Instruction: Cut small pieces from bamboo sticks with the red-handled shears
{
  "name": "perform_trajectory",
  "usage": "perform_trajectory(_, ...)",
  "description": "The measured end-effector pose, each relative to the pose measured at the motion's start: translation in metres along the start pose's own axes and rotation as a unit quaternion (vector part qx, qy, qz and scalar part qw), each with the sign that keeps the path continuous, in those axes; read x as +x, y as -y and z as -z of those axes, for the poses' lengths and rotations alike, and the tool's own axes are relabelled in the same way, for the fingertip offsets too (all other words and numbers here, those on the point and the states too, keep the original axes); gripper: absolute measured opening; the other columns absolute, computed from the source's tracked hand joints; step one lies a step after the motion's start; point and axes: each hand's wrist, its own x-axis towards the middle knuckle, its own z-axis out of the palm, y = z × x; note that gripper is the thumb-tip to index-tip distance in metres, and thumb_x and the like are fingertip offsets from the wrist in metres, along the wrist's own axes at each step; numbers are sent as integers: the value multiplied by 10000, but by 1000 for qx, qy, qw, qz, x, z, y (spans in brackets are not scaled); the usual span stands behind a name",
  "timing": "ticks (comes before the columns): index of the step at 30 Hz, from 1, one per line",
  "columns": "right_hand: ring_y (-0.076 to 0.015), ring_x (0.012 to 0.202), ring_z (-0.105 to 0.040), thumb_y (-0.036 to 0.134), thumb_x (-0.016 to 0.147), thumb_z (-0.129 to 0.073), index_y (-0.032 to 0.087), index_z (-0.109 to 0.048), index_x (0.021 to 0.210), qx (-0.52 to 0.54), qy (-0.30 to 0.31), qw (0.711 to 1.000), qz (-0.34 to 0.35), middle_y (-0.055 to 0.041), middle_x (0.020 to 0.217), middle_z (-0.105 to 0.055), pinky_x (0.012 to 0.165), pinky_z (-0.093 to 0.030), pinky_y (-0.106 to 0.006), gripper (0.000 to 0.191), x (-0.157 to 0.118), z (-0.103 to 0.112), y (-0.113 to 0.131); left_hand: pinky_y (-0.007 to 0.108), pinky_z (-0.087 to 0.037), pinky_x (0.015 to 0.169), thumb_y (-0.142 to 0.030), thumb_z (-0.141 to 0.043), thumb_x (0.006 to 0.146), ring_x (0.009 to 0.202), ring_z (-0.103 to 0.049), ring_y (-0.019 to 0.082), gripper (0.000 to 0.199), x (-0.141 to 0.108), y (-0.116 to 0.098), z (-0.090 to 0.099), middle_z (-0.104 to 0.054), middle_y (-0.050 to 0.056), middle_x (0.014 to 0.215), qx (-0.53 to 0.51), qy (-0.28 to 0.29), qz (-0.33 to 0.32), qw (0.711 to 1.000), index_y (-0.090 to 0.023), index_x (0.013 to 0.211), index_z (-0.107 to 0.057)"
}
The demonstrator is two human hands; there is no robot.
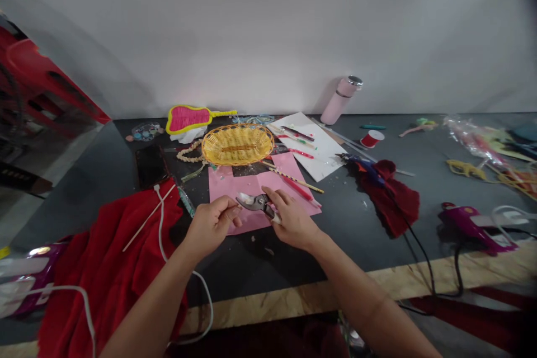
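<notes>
My right hand [291, 217] is wrapped round the handles of a pair of pruning shears [262, 203], whose blades point left. A small whitish piece [246, 199] shows at the blades. Just left of the blade tips, my left hand [215, 224] is closed in a pinch; what its fingers hold is too small to make out. Beneath both hands lie pink paper sheets [243, 222] on the dark table. An oval yellow wicker basket [237, 144] rests beyond them, touching the pink paper.
Red cloth [121, 235] with a white cable covers the left front. White paper [312, 145] with pens lies behind, near a pink bottle [340, 102]. To the right are a red spool [372, 139], dark red cloth [394, 198] and a purple glue gun [476, 226].
</notes>
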Motion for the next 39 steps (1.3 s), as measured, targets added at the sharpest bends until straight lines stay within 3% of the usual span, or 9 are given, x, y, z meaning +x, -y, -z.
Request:
perform_trajectory(11, -226, 951, -559, 105, 776, -459, 167, -334, 1337, 5, 19, 998, -55, -113, 1088, -551, 873, -451, -351, 578, -1, 1, 18, 219, -404, 583, -355, -452, 902, 593, -601, 133, 281, 0, 2, 1, -700, 2, 672, 28, -29, 29, 999, -189, 738, -608)
perform_trajectory(15, -229, 995, -546, 104, 780, -463, 158, -322, 1336, 19, 8, 998, -56, -123, 1148, -533, 890, -444, -356, 576, -1, -1, 17, 230, -440, 669, -335, -526, 863, 762, -668, 165, 172, 0, 6, -6, -736, 17, 850, 63, -86, 14, 994, -204, 891, -634)
perform_trajectory(18, -237, 1009, -527, 123, 800, -463, 159, -285, 1370, 7, -3, 999, -52, -130, 1169, -513, 904, -436, -388, 598, 0, -2, 13, 233, -440, 676, -300, -527, 861, 779, -680, 165, 149, 0, 7, -9, -743, 9, 864, 82, -115, 15, 990, -212, 876, -646)
perform_trajectory(27, -272, 1114, -450, 144, 780, -481, 163, -166, 1447, 1, 0, 1000, 15, -146, 1211, -466, 953, -400, -458, 738, -1, -1, 5, 208, -441, 609, -236, -480, 870, 651, -638, 123, 184, -1, 1, 3, -708, -14, 672, -44, 9, 8, 999, -190, 746, -608)
perform_trajectory(39, -233, 949, -558, 137, 796, -447, 143, -311, 1374, -11, 24, 998, -49, -134, 1102, -546, 880, -455, -369, 593, -2, -3, 20, 197, -416, 567, -279, -493, 875, 572, -586, 101, 210, 2, 4, 0, -671, -15, 622, -14, -26, 43, 999, -173, 728, -598)
